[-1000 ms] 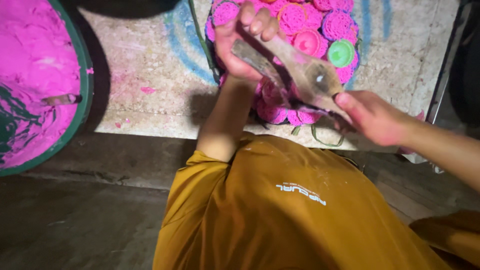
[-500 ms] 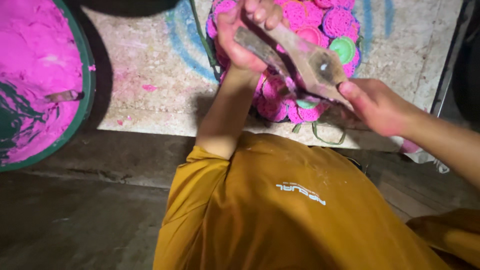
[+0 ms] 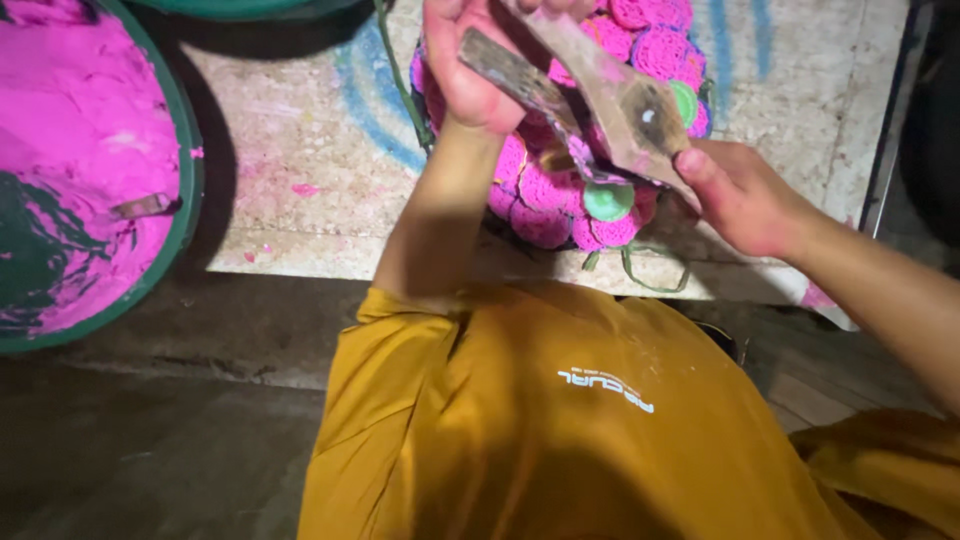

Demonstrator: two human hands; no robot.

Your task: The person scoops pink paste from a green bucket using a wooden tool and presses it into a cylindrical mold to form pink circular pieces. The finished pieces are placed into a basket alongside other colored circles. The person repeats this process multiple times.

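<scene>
Far left: green basin [image 3: 185, 200] of bright pink paste, its dark bottom showing through in scraped streaks; position against the slab unchanged across the last second.

Centre-left: pale stone worktop [image 3: 300, 140] with blue painted arcs and a few pink spatters. No change.

Centre: left hand [image 3: 470, 60] closed around a dark, worn flat tool [image 3: 520, 85], fist at the top edge of the view. A second ago this hand sat lower in frame; it now reads higher and closer, partly cropped.

Centre-right: cluster of round pink moulded pieces [image 3: 560, 195] on the worktop, with one green disc [image 3: 608, 200] at its near edge and another green one further back, half hidden. The wooden paddle [image 3: 610, 95] lies tilted across the cluster, crossing the flat tool.

Right: right hand [image 3: 745, 200] grips the paddle's lower end, thumb pressed on its face. Compared with the earlier frames, the paddle is steeper and its tip has moved up past the left fist.

Judgement: both tools are held just above the pink pieces; contact with them cannot be told.
</scene>
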